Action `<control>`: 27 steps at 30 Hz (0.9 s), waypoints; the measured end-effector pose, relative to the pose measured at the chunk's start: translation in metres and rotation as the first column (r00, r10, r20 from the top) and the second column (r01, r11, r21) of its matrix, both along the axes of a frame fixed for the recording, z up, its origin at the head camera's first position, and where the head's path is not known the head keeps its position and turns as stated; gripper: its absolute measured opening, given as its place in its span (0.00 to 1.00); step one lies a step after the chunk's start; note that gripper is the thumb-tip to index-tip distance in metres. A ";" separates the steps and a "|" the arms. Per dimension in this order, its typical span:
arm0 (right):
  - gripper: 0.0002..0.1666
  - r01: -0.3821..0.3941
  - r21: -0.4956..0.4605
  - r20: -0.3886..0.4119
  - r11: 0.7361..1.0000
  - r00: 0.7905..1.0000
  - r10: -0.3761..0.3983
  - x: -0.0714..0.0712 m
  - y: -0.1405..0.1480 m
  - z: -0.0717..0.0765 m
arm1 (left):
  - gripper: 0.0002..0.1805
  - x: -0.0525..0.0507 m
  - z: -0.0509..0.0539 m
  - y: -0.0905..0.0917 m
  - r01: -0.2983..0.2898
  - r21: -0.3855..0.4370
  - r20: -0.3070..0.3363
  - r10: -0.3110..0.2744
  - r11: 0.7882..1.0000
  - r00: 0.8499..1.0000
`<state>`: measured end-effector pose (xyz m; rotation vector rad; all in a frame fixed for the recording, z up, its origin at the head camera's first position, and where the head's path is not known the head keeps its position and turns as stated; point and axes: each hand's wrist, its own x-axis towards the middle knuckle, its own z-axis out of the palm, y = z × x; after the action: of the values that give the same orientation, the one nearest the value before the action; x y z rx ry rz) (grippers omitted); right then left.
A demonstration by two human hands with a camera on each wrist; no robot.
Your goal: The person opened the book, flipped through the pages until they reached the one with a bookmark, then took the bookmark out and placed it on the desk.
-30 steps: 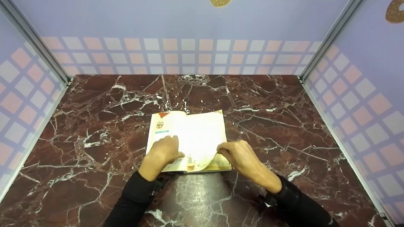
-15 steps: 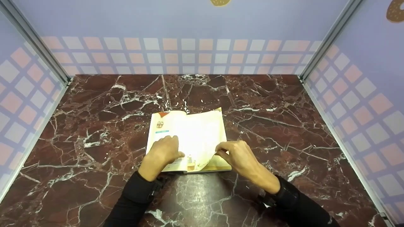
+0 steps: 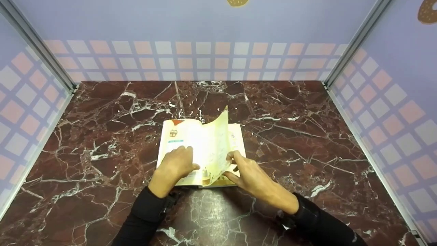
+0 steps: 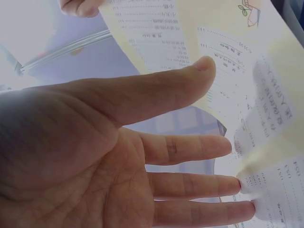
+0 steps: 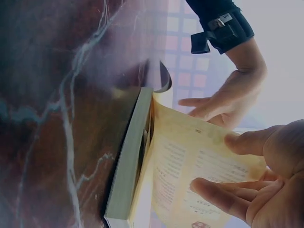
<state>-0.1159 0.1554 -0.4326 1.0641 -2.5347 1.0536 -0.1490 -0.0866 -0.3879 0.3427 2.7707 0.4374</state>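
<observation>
An open book (image 3: pixel 181 136) lies on the table, its pages partly washed out by glare. One right-hand leaf (image 3: pixel 218 143) stands lifted and curved, with a further page showing beneath it. My left hand (image 3: pixel 175 165) rests on the left page. Its fingers are straight and the fingertips touch the paper in the left wrist view, thumb spread away. My right hand (image 3: pixel 251 176) is at the leaf's outer edge. In the right wrist view its thumb (image 5: pixel 244 144) and a finger (image 5: pixel 218 197) lie apart, against or close to the leaf's printed back (image 5: pixel 185 166).
The table (image 3: pixel 102 198) has a dark red marbled top with white veins. Purple walls with pink and white squares (image 3: pixel 201 63) enclose its back and both sides. Black straps with small devices (image 5: pixel 221 35) sit on the wrists.
The right-hand leaf has risen from nearly flat to standing and curved. My right hand has moved slightly left, thumb and finger now spread where they pinched the edge. My left hand stays put.
</observation>
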 end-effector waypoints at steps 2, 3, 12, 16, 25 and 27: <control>0.27 -0.017 -0.008 0.033 1.000 0.999 0.018 0.001 -0.002 0.000 | 0.20 0.001 0.001 0.000 0.001 0.001 -0.010 -0.001 1.000 1.000; 0.30 -0.023 -0.013 0.049 1.000 0.999 0.024 0.002 -0.002 -0.001 | 0.20 0.001 0.002 0.000 0.000 0.002 -0.017 0.000 1.000 1.000; 0.51 -0.050 -0.086 0.132 0.995 0.989 0.061 0.005 -0.007 -0.005 | 0.21 0.003 0.004 -0.002 0.005 0.001 -0.065 -0.005 1.000 0.998; 0.54 -0.055 -0.075 0.168 0.996 0.984 0.067 0.005 -0.009 -0.007 | 0.21 0.004 0.006 -0.001 0.011 0.001 -0.080 -0.011 1.000 0.997; 0.44 -0.077 -0.017 0.217 0.997 0.973 0.078 0.001 -0.011 -0.012 | 0.20 0.008 0.010 -0.003 0.055 0.021 -0.149 -0.052 0.998 0.988; 0.42 -0.077 0.002 0.198 0.997 0.977 0.075 0.001 -0.011 -0.014 | 0.19 0.009 0.010 -0.003 0.064 0.022 -0.168 -0.059 0.998 0.984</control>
<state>-0.1152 0.1446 -0.4462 1.1190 -2.6740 1.2257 -0.1402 -0.0894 -0.3774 0.4914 2.9096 0.4508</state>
